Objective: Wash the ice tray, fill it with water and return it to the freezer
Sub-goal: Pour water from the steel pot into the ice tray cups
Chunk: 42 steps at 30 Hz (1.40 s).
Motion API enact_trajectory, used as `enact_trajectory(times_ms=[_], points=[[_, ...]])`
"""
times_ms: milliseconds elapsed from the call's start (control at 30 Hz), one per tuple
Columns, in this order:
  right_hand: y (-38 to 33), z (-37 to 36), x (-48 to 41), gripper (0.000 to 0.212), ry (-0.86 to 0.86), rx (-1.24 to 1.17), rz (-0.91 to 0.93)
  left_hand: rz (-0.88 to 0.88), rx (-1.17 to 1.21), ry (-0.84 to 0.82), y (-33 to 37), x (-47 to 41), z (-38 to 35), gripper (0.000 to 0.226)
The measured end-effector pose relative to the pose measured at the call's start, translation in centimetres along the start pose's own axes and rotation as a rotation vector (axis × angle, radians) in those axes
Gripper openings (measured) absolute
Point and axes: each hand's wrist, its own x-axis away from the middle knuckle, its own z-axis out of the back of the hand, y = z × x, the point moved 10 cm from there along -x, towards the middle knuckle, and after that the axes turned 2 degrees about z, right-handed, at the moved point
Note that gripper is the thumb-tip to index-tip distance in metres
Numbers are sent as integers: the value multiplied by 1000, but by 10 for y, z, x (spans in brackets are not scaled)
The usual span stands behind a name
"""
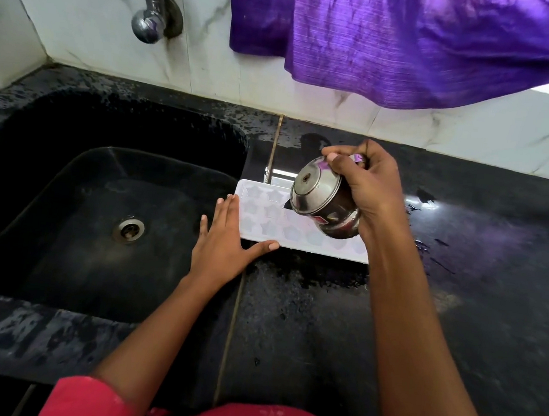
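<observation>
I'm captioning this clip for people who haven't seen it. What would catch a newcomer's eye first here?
First, the steel pot tipped over the white ice tray with star-shaped cells, held by the right hand on the wet black counter. The left hand lies flat against the tray's left end, beside the black sink. Above, a bright purple cloth hangs over the white wall.
</observation>
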Motion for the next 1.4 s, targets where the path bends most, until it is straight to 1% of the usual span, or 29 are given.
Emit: enact_trajectory(times_ms=[100, 233, 367, 700, 900, 1133, 1267, 1400], points=[[-3, 0, 0, 8, 1, 7, 3, 0, -1, 1, 0, 0, 0, 112], [-5, -2, 0, 23, -6, 19, 6, 3, 1, 2, 0, 0, 1, 112], [-7, -2, 0, 28, -5, 15, 12, 6, -7, 6, 0, -1, 1, 111], [-10, -1, -1, 27, 8, 23, 40, 3, -8, 3, -1, 0, 0, 114], [-7, -1, -2, 28, 7, -7, 27, 3, -11, 4, -1, -1, 0, 114], [6, -1, 1, 30, 26, -191, -64, -4, 11, -4, -1, 0, 1, 111], [9, -5, 2, 30, 18, -244, -90, -9, 35, -17, 0, 0, 1, 109], [10, -14, 2, 30, -10, -242, -89, -27, 56, -49, -2, -2, 0, 105]])
